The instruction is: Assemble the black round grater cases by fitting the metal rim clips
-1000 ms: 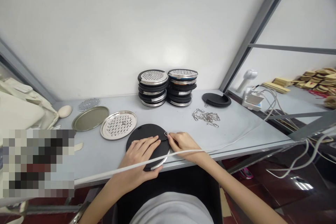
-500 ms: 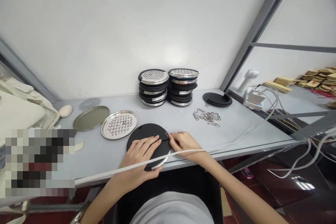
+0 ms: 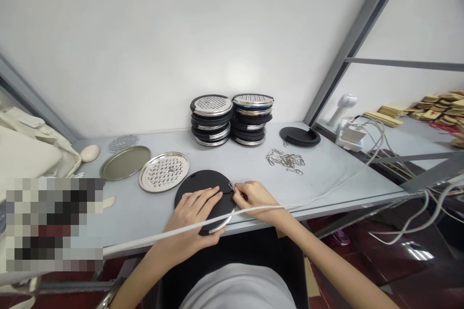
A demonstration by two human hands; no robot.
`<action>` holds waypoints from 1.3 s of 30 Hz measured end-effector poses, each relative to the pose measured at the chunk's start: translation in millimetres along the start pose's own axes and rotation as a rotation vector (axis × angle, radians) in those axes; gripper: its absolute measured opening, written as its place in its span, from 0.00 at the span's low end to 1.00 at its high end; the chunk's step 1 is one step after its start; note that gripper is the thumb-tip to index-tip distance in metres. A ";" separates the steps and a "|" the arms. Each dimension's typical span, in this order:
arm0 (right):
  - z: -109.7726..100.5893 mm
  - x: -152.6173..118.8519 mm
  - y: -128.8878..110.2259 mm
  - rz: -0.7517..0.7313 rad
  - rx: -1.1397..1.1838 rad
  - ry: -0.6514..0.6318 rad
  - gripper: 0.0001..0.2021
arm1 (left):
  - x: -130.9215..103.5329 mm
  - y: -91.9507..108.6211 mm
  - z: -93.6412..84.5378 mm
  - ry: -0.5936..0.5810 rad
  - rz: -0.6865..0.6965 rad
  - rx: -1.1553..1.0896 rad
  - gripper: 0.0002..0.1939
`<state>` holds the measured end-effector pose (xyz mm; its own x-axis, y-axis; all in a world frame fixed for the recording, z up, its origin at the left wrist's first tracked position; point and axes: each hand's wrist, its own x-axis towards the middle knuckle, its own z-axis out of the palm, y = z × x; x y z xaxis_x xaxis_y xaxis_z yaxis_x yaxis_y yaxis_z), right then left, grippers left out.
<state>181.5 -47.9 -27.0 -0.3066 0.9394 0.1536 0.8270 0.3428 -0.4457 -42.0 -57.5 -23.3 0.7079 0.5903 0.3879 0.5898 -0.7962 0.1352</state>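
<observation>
A round black cover [image 3: 199, 181] with a shiny metal rim lies at the front edge of the table. My left hand [image 3: 194, 207] grips it, fingers across the top and thumb at the near rim. At the cover's right edge, my right hand [image 3: 256, 195] pinches a small metal clip [image 3: 231, 186], mostly hidden by the fingertips. To the left, a silver grater plate [image 3: 165, 171] with raised teeth lies beside an olive-green round tray [image 3: 125, 163]. A loose pile of similar metal clips [image 3: 290, 161] sits to the right, in front of a black ring-edged cover [image 3: 300, 136].
Two stacks of black-edged graters, a left stack [image 3: 212, 120] and a right stack [image 3: 253, 119], stand by the wall. A white cable [image 3: 326, 190] hangs across the view before my hands. A perforated disc [image 3: 123, 143] and an egg-shaped object [image 3: 90, 153] lie back left.
Almost nothing differs. My right fingertips have shifted very slightly at the clip, while my left hand stays on the black cover.
</observation>
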 end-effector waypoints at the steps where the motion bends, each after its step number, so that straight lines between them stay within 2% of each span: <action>1: 0.0 0.1 -0.2 0.000 0.000 0.003 0.16 | -0.1 -0.1 0.2 0.002 0.000 0.001 0.31; 39: 3.1 0.2 0.2 -0.028 0.118 0.060 0.13 | 1.9 0.5 -0.9 0.009 -0.021 -0.003 0.30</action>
<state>180.2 -47.7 -29.8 -0.2972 0.9294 0.2189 0.7561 0.3691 -0.5404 -40.7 -56.8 -21.7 0.6921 0.6055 0.3929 0.6033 -0.7841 0.1456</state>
